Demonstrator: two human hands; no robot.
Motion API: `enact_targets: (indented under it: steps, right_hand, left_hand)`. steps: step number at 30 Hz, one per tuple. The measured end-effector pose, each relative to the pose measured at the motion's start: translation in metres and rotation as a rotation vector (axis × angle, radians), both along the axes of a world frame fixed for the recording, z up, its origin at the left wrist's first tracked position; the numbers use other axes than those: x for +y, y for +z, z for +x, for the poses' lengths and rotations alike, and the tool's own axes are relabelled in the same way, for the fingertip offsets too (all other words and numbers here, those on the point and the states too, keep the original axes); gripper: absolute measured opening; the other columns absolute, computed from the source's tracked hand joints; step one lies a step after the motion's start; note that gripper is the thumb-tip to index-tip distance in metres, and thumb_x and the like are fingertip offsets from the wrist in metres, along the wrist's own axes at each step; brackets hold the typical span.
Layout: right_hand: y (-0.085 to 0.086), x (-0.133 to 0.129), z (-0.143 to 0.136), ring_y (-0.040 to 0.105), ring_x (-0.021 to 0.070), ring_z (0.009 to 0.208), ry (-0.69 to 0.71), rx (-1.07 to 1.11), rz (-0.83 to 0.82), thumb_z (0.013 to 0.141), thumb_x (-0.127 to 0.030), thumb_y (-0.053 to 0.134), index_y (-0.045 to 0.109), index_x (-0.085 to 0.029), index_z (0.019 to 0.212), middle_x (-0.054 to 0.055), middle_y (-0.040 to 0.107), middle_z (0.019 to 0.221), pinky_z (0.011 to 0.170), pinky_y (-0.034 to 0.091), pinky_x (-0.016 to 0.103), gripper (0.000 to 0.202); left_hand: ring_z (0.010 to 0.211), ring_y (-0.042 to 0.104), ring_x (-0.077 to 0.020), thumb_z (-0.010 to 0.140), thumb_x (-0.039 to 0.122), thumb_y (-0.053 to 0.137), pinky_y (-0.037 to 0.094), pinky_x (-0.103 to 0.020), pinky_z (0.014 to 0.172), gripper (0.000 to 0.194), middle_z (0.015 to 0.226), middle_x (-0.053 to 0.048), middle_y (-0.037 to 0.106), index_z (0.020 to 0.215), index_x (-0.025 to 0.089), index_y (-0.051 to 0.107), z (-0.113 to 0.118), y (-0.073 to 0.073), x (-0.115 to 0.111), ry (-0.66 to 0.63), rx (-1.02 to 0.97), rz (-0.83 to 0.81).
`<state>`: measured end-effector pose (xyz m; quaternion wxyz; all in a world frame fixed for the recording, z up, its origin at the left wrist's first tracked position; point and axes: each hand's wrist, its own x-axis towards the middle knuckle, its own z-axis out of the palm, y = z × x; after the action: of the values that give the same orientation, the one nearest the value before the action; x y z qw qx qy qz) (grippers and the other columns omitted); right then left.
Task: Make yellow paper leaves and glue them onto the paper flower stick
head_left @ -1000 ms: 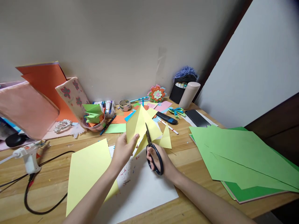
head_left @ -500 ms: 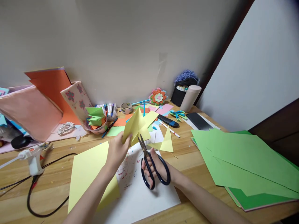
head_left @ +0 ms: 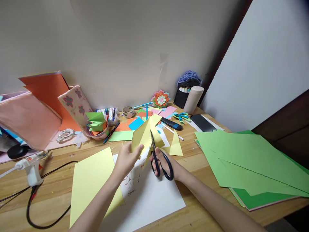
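Wooden bench (head_left: 207, 180) fills the lower frame, wall behind it. Largest items on it: a fan of green paper sheets (head_left: 248, 161) at right, a flat yellow sheet (head_left: 93, 180) at lower left partly over a white sheet (head_left: 154, 199) with coloured marks, and orange card (head_left: 49, 90) leaning on the wall at upper left. Glue gun (head_left: 30, 166) with black cable at far left. Marker set (head_left: 109, 112), tape roll (head_left: 128, 111), a paper flower (head_left: 161, 99) and a black pen holder (head_left: 182, 95) line the back edge, centre to upper centre-right. A yellow triangular offcut (head_left: 175, 146) lies just right of the scissors. Folded yellow paper (head_left: 142, 137) is held up off the bench at frame centre, above the white sheet. Left hand (head_left: 126, 158) is closed in a pinch on its lower left edge, thumb on top, fingers beneath. Right hand (head_left: 166, 161) is curled through the black loops of the scissors (head_left: 159, 154), gripping them; blades point up and away, nearly together, with the paper's lower right edge between or against them, exact contact hard to tell. Judgement: the paper is very light, thin, floppy where single, somewhat stiffer along its folds; it creases and tears easily. Best held close to the cut line, on a folded edge, firmly enough to stop the layers sliding.
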<state>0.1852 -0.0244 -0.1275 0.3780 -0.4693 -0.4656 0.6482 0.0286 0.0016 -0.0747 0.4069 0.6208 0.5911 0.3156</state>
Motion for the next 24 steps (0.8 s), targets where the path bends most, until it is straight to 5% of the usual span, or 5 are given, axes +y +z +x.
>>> enact_targets:
  steps: [4,24]
  right_hand:
    - [-0.003,0.000,0.001,0.053,0.0103,0.041,0.016,0.021,0.057,0.071,-0.076,0.025,0.048,-0.015,0.077,-0.003,0.050,0.051,0.041,0.040,0.020,0.066]
    - [-0.007,0.001,-0.002,0.048,0.0088,0.037,-0.047,0.039,0.075,0.069,-0.078,0.025,0.044,-0.017,0.071,-0.006,0.043,0.047,0.039,0.037,0.020,0.064]
  left_hand:
    - [0.036,0.037,-0.0069,0.070,0.048,0.055,0.027,-0.016,0.029,0.036,0.049,0.003,0.048,0.076,0.013,0.056,0.001,0.003,0.000,0.008,-0.055,-0.130]
    - [0.035,0.035,-0.0042,0.074,0.046,0.053,0.025,-0.014,0.031,0.032,0.049,0.003,0.048,0.070,0.014,0.053,0.010,-0.005,-0.009,0.011,-0.123,-0.026]
